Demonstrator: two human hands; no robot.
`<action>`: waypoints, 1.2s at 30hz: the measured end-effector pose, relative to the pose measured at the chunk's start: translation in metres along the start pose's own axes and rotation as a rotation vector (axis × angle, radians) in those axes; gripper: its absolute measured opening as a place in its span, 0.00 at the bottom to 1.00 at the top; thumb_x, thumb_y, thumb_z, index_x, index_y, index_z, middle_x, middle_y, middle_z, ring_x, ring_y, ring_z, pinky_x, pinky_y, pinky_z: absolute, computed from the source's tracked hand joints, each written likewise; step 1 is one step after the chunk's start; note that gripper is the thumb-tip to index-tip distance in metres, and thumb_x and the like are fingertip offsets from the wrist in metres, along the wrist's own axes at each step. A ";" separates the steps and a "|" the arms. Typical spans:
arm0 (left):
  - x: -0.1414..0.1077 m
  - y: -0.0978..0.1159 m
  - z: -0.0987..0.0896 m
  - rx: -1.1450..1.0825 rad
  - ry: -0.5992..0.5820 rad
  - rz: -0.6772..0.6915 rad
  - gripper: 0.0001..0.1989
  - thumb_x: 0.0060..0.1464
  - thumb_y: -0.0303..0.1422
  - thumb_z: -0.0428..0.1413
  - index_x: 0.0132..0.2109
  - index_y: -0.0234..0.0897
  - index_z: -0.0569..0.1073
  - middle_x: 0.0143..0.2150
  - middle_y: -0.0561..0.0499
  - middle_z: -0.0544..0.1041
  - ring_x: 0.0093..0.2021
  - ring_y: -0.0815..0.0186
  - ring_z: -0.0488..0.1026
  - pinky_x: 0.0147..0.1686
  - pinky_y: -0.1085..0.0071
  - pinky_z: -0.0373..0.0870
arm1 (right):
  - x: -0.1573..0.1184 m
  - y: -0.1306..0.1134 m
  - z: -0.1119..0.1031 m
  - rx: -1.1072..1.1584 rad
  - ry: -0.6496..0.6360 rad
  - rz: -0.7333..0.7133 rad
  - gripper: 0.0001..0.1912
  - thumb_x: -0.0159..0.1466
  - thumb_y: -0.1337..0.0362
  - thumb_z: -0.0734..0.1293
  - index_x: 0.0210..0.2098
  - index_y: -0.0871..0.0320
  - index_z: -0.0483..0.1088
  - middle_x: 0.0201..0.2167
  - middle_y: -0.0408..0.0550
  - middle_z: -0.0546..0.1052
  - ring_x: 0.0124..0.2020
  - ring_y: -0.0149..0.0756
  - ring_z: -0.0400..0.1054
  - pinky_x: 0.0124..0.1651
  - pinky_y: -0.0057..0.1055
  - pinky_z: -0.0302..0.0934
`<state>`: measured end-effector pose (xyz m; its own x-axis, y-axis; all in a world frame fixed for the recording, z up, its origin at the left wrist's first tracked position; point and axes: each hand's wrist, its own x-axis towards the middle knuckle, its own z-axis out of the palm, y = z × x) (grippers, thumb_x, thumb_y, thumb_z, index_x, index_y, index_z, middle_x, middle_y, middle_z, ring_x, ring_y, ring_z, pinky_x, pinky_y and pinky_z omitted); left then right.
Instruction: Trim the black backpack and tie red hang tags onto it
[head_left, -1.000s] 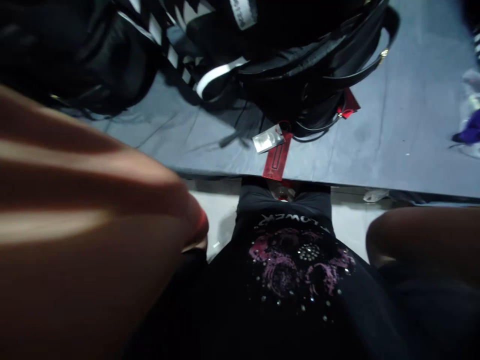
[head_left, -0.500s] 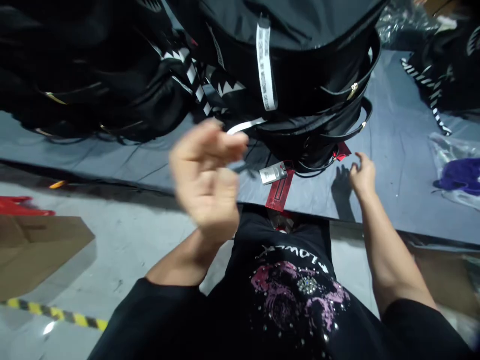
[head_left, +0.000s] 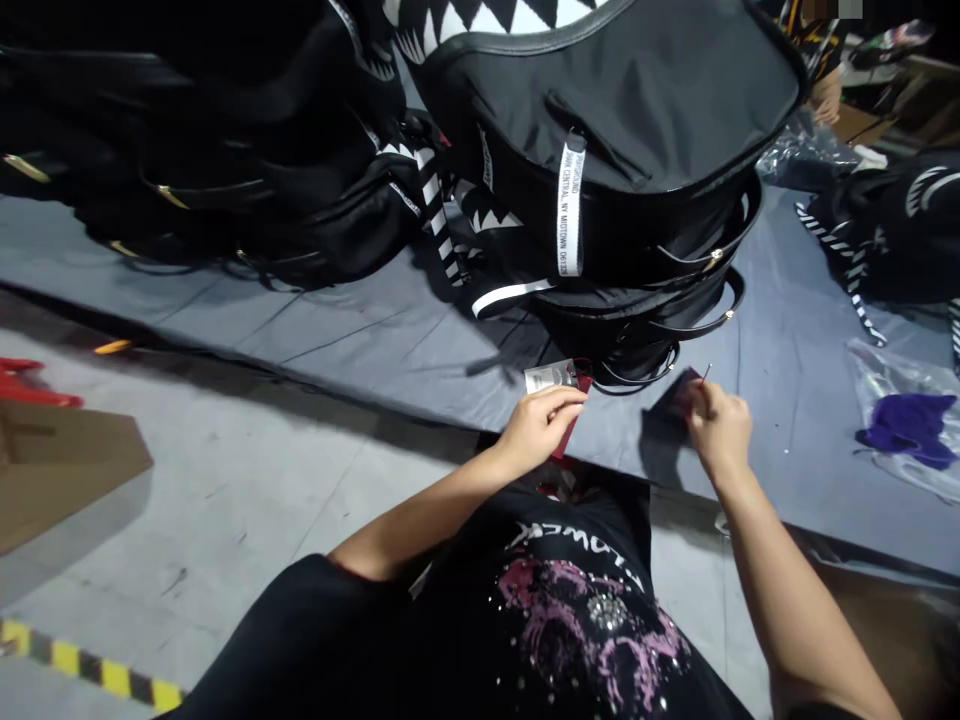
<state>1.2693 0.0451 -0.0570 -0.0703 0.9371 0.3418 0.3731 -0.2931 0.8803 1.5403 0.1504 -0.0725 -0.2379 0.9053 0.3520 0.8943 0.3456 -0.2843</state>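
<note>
My left hand [head_left: 541, 428] is closed at the table's front edge, its fingertips pinching a red hang tag [head_left: 562, 444]. A silver-white tag [head_left: 549, 376] lies beside those fingers, joined by a red cord. My right hand [head_left: 720, 425] is closed on a dark red tag [head_left: 681, 392], and a thin string end sticks up from its fingers. Just beyond both hands rises a stack of black backpacks [head_left: 637, 235]. The top one has white shark teeth and a white printed strap [head_left: 570, 208].
More black backpacks [head_left: 225, 150] are piled at left on the grey-covered table [head_left: 420, 350]. At right are a black bag with striped cords [head_left: 892, 230] and a purple cloth [head_left: 911, 428] on clear plastic. A cardboard box [head_left: 67, 465] stands on the floor. Another person's hand [head_left: 826, 98] shows far right.
My left hand has come down from in front of the bags and closed at the red tag. My right hand, open before, now grips the dark red tag. The view has shifted.
</note>
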 end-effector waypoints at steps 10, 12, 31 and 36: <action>-0.012 0.001 0.042 -0.278 0.182 -0.163 0.06 0.56 0.32 0.57 0.34 0.35 0.78 0.39 0.46 0.79 0.42 0.64 0.77 0.44 0.69 0.75 | -0.043 -0.126 -0.003 0.814 -0.461 -0.034 0.13 0.68 0.59 0.58 0.30 0.56 0.69 0.25 0.42 0.74 0.26 0.32 0.68 0.32 0.27 0.59; -0.014 -0.001 0.037 -0.303 0.194 -0.206 0.07 0.55 0.34 0.58 0.34 0.35 0.77 0.40 0.46 0.79 0.36 0.67 0.77 0.38 0.71 0.75 | -0.039 -0.129 0.002 0.861 -0.491 -0.032 0.13 0.68 0.59 0.58 0.31 0.57 0.69 0.25 0.42 0.74 0.27 0.32 0.68 0.33 0.27 0.59; 0.103 0.005 0.000 0.395 -0.158 -0.179 0.11 0.57 0.30 0.51 0.40 0.42 0.79 0.32 0.50 0.80 0.36 0.62 0.76 0.39 0.70 0.67 | 0.046 -0.107 0.028 0.709 -0.018 0.068 0.14 0.65 0.58 0.58 0.48 0.53 0.64 0.36 0.48 0.78 0.34 0.40 0.74 0.38 0.36 0.67; 0.102 -0.002 -0.005 0.360 -0.243 -0.140 0.12 0.59 0.32 0.50 0.41 0.42 0.79 0.30 0.53 0.79 0.33 0.67 0.75 0.37 0.74 0.66 | 0.049 -0.100 0.023 0.766 -0.006 0.091 0.15 0.65 0.57 0.58 0.49 0.54 0.64 0.33 0.47 0.77 0.28 0.38 0.73 0.35 0.36 0.68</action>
<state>1.2571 0.1403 -0.0224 0.0604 0.9929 0.1029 0.6766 -0.1165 0.7271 1.4307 0.1664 -0.0474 -0.1798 0.9390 0.2933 0.3993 0.3422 -0.8506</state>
